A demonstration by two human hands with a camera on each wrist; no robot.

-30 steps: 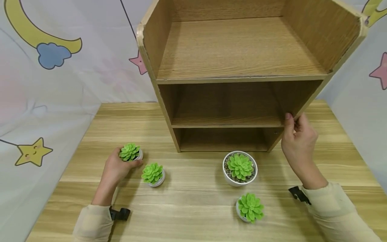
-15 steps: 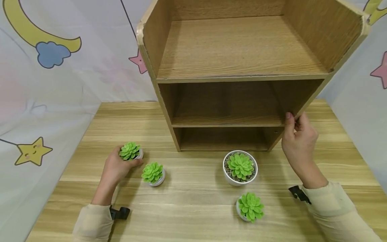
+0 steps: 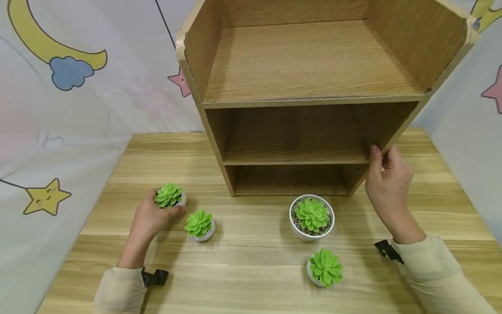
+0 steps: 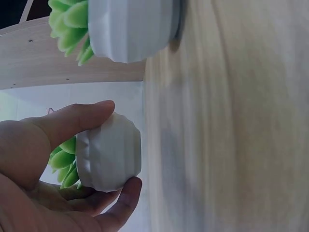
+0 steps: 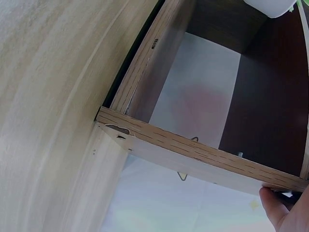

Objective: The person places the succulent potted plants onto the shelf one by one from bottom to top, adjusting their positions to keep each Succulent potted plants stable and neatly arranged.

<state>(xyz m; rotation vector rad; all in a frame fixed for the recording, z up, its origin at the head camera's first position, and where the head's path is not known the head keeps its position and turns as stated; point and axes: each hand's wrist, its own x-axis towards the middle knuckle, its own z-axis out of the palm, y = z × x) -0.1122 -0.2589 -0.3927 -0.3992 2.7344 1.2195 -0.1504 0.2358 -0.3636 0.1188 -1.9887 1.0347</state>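
Observation:
My left hand [image 3: 150, 216] grips a small potted succulent [image 3: 168, 195] at the left of the table. In the left wrist view, thumb and fingers wrap round its white ribbed pot [image 4: 111, 154]; whether the pot touches the table I cannot tell. Just right of it stands another small potted succulent [image 3: 198, 224]. With thumb in front and fingers behind, my right hand [image 3: 388, 187] pinches the right side panel of the wooden shelf unit [image 3: 313, 61]. The right wrist view shows that panel's edge [image 5: 193, 147] and part of the hand [image 5: 289, 212].
A larger white pot [image 3: 297, 233] with a succulent stands before the shelf's right half. Nearer me is another small potted succulent [image 3: 325, 267]. Patterned cloth [image 3: 90, 113] hangs along the wood-grain table's [image 3: 251, 270] back and sides.

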